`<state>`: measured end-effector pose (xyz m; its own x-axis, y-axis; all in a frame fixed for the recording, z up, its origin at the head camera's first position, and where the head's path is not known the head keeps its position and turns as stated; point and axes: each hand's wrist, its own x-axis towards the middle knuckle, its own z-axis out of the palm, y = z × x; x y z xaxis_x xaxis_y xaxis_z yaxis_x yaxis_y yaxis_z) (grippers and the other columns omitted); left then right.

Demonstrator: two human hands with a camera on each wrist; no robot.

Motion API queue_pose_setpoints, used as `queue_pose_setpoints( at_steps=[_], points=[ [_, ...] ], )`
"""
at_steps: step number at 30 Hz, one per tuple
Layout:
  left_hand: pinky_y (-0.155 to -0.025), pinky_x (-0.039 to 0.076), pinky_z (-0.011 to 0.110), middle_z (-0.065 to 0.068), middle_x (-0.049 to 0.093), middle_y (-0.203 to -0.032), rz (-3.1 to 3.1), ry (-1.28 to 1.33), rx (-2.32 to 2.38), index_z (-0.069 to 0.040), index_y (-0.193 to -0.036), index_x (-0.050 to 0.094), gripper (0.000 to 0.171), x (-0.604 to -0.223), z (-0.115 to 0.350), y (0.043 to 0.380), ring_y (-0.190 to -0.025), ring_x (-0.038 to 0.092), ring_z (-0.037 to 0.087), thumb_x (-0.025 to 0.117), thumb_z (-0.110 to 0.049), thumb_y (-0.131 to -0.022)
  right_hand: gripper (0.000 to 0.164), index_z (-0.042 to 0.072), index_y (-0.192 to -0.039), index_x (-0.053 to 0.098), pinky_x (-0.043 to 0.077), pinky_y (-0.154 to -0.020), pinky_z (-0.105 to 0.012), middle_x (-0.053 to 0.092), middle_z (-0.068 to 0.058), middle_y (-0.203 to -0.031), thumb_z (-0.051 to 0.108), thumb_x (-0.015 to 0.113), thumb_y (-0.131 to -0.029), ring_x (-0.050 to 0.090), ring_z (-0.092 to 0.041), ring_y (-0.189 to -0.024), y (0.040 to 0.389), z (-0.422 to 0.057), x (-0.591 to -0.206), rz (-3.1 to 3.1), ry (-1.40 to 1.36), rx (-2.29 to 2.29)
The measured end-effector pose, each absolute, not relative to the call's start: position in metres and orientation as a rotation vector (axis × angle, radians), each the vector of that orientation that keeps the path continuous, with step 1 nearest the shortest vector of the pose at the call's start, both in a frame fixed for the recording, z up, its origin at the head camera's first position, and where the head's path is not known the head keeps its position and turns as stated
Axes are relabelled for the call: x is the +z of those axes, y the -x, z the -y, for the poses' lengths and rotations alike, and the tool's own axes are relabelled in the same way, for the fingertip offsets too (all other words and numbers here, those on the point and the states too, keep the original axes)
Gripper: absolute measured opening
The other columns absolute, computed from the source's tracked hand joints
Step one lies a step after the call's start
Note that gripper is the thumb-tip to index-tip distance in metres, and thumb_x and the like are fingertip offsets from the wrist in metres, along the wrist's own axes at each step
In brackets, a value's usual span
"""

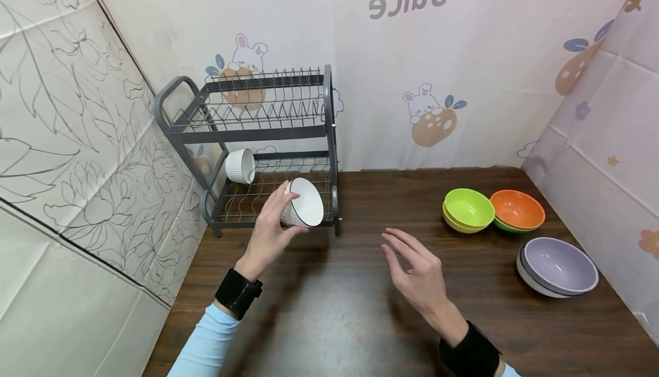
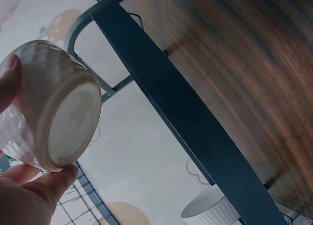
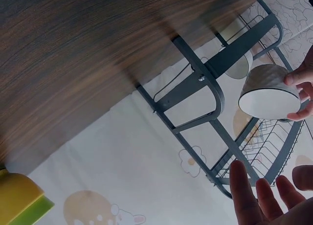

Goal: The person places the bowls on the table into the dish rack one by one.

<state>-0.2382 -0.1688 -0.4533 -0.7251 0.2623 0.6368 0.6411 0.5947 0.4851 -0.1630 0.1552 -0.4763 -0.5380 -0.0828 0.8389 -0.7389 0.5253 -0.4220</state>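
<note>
My left hand [image 1: 270, 225] grips a white bowl [image 1: 307, 202] with a dark rim, tilted on its side in front of the dish rack's lower tier. In the left wrist view the bowl's textured side and round base [image 2: 74, 123] show, thumb and fingers around it. A second white ribbed bowl [image 1: 240, 166] sits tilted at the left end of the lower tier of the grey dish rack [image 1: 247, 134]. My right hand [image 1: 419, 274] hovers above the table to the right of the rack, fingers loosely extended, holding nothing.
On the table's right stand a lime green bowl [image 1: 469, 207] on a yellow one, an orange bowl [image 1: 517, 209] on a green one, and a lilac bowl [image 1: 561, 265] stacked on white. Printed cloth walls [image 1: 494, 51] border the wooden table [image 1: 340, 320].
</note>
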Motion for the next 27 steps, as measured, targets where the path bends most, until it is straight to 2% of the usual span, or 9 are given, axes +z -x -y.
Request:
queue_pose_setpoints(
  at_steps=[10, 18, 27],
  points=[
    [-0.116, 0.038, 0.058, 0.023, 0.044, -0.160, 2.357, 0.647, -0.952, -0.004, -0.134, 0.061, 0.076, -0.455, 0.186, 0.260, -0.148, 0.040, 0.038, 0.099, -0.003, -0.068, 0.031, 0.004, -0.115, 0.080, 0.046, -0.103, -0.016, 0.076, -0.011, -0.117, -0.003, 0.080, -0.084, 0.075, -0.029, -0.101, 0.160, -0.157, -0.477, 1.997, -0.640, 1.043],
    [-0.117, 0.038, 0.056, 0.021, 0.041, -0.163, 2.461, 0.573, -0.887, -0.006, -0.137, 0.060, 0.076, -0.451, 0.203, 0.280, -0.151, 0.038, 0.034, 0.098, -0.007, -0.071, 0.030, 0.005, -0.114, 0.081, 0.046, -0.103, -0.016, 0.076, -0.009, -0.118, -0.002, 0.080, -0.085, 0.074, -0.028, -0.102, 0.158, -0.159, -0.477, 2.003, -0.615, 1.037],
    [-0.115, 0.039, 0.059, 0.025, 0.040, -0.161, 2.543, 0.611, -0.761, -0.005, -0.139, 0.059, 0.078, -0.443, 0.217, 0.297, -0.148, 0.039, 0.043, 0.097, -0.005, -0.071, 0.030, 0.005, -0.113, 0.081, 0.046, -0.103, -0.015, 0.076, -0.010, -0.117, -0.004, 0.081, -0.084, 0.074, -0.028, -0.102, 0.157, -0.161, -0.479, 2.002, -0.610, 1.029]
  ],
)
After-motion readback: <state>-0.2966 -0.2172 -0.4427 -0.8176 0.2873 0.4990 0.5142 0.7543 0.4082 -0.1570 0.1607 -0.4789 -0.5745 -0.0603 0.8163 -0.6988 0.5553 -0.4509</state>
